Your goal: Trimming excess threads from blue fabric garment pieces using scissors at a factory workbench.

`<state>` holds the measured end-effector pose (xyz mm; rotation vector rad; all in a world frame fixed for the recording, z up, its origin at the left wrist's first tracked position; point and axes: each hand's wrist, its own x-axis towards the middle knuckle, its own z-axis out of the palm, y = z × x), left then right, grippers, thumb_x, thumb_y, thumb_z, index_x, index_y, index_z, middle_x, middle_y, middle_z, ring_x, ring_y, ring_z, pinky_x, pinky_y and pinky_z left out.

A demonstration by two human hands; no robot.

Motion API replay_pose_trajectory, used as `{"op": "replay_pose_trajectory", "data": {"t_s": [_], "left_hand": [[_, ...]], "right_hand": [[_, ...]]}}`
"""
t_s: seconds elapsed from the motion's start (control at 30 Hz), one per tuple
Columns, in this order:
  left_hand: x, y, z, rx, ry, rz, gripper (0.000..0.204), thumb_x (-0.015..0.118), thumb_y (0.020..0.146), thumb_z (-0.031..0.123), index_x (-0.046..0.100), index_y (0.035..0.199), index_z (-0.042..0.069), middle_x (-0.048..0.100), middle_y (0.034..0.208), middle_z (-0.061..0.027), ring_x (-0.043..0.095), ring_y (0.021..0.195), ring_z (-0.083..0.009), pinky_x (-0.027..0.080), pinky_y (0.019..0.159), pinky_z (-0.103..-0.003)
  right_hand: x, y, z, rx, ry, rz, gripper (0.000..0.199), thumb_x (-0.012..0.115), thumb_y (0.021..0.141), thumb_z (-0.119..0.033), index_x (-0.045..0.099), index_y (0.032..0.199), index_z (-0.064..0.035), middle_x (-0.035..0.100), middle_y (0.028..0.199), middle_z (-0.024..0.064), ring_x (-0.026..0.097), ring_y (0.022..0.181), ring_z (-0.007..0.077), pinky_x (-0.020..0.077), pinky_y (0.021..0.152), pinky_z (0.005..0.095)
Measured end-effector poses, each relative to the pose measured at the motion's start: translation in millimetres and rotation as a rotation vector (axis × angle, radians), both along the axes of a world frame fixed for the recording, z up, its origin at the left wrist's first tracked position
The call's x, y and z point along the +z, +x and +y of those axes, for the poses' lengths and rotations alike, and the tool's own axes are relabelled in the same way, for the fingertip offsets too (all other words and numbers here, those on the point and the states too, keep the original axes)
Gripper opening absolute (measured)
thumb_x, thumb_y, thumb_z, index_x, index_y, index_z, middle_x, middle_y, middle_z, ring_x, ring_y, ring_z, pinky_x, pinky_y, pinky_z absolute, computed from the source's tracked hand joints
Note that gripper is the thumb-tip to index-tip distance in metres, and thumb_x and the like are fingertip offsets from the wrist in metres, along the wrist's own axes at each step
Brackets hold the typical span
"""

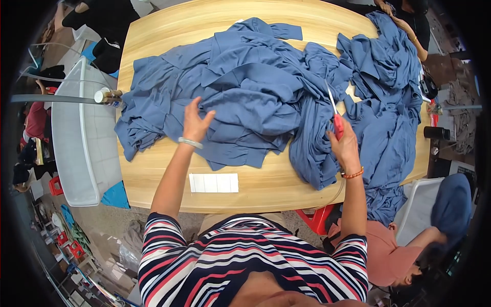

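A heap of blue-grey shirts (250,97) with collars, cuffs and buttons spreads over the wooden table (276,197). My left hand (197,122) is open, fingers apart and curved, over the left part of the heap; whether it touches the cloth I cannot tell. My right hand (344,144) is closed round red-handled scissors (337,123), the pale blade pointing away from me over the cloth. Beneath that hand lies a bunched shirt (314,148). Close to the table's near edge rests a white sheet (214,182) divided into panels.
More blue garments (391,117) cover the right side and hang off the edge. A co-worker's arm (409,36) handles cloth at the far right; another person in pink (394,250) holds blurred blue cloth at lower right. A white bin (84,138) adjoins the left edge.
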<state>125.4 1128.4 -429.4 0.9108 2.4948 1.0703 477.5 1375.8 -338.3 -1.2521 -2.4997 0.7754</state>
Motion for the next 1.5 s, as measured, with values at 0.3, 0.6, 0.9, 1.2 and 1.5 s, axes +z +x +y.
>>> {"op": "replay_pose_trajectory", "data": {"t_s": [0.3, 0.6, 0.9, 1.2, 1.5], "left_hand": [[-25.3, 102.5, 37.0, 0.008, 0.347, -0.683, 0.062, 0.069, 0.082, 0.003, 0.035, 0.134, -0.001, 0.06, 0.094, -0.0076, 0.057, 0.081, -0.0102, 0.049, 0.072, -0.023], [-42.0, 193.7, 39.7, -0.113, -0.029, -1.136, 0.068, 0.083, 0.073, 0.018, 0.043, 0.124, -0.002, 0.063, 0.097, -0.009, 0.06, 0.081, -0.0115, 0.048, 0.069, -0.024], [-43.7, 193.1, 96.4, 0.2, 0.441, -0.933, 0.013, 0.068, 0.085, 0.014, 0.063, 0.085, 0.002, 0.059, 0.077, -0.0015, 0.051, 0.066, -0.0099, 0.04, 0.058, -0.025], [63.3, 85.8, 75.0, 0.199, 0.91, -0.807, 0.015, 0.048, 0.098, 0.012, 0.057, 0.108, 0.005, 0.062, 0.115, -0.0079, 0.06, 0.092, -0.0117, 0.05, 0.076, -0.027], [139.1, -60.7, 111.2, 0.061, 0.884, -0.073, 0.02, 0.056, 0.096, 0.013, 0.061, 0.112, 0.002, 0.064, 0.112, -0.0064, 0.059, 0.102, -0.0125, 0.046, 0.087, -0.025]], "right_hand": [[6.8, -105.5, -9.1, 0.197, -0.117, 0.09, 0.055, 0.071, 0.079, -0.016, 0.05, 0.128, -0.0067, 0.054, 0.126, 0.0177, 0.054, 0.115, 0.0361, 0.0448, 0.095, 0.038], [-18.9, -180.8, 8.6, 0.342, -0.347, 0.002, 0.052, 0.071, 0.076, -0.016, 0.053, 0.124, -0.0025, 0.063, 0.114, 0.0183, 0.06, 0.107, 0.0317, 0.0453, 0.093, 0.0352], [133.5, -117.6, 6.6, 0.229, -0.592, 0.489, 0.037, 0.07, 0.081, -0.01, 0.059, 0.117, -0.0059, 0.057, 0.083, -0.0038, 0.045, 0.057, 0.0019, 0.0379, 0.051, 0.018], [161.5, -64.9, 21.7, 0.05, -0.458, 0.625, 0.035, 0.069, 0.087, -0.014, 0.058, 0.118, -0.0026, 0.058, 0.079, -0.0027, 0.05, 0.057, 0.0022, 0.0387, 0.047, 0.0162], [109.4, -66.0, 58.7, -0.071, -0.366, 0.579, 0.032, 0.065, 0.09, -0.013, 0.058, 0.119, -0.0036, 0.059, 0.072, -0.0018, 0.058, 0.058, 0.0041, 0.04, 0.046, 0.0172]]}}
